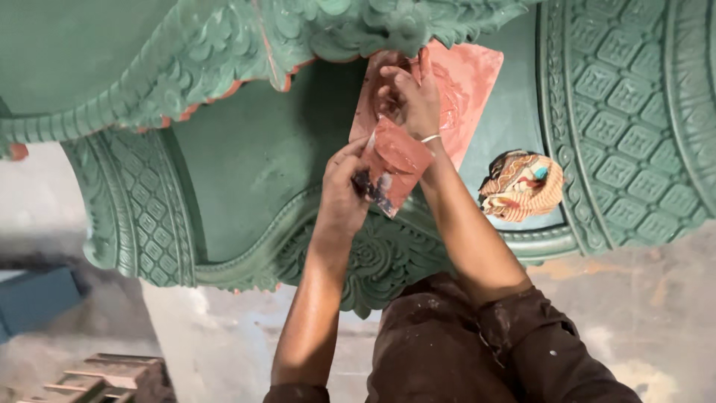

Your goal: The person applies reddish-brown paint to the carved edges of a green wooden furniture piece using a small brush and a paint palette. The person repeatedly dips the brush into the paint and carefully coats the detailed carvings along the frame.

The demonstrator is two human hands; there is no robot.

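- Nearest to us, at the bottom of the frame, are our dark brown, paint-flecked sleeves (477, 351), with both bare forearms reaching up toward the middle.
- Our left hand (341, 195) closes its grip around a small flat scraper-like tool smeared with reddish paste (393, 168); the fingers are pressed together on its dark lower end, and the thumb lies along its side.
- Our right hand (412, 95) has a loosely curled grip: the fingertips bend down onto the upper edge of the smeared tool, just under the carved rim. We cannot tell whether they pinch a dab of paste or only touch it.
- Behind both hands, in the upper middle of the frame, a patch of reddish-pink filler (470, 75) covers part of the smooth green painted panel (253, 157), which is framed by a green carved ornamental moulding (224, 52).
- A scuffed woven pad with coloured stains (522, 186) rests on the green ledge to the right, well apart from the hands.
- As we judge it, paste could slide off the tilted tool and drop onto the green carving below (380, 261), since the blade leans and carries a thick load.
- We also judge that a wrist or sleeve could brush the soft filler patch and smear it across the clean green paint, as the right forearm passes close by.
- A slack hold on the narrow handle could let the tool twist and gouge the patch.
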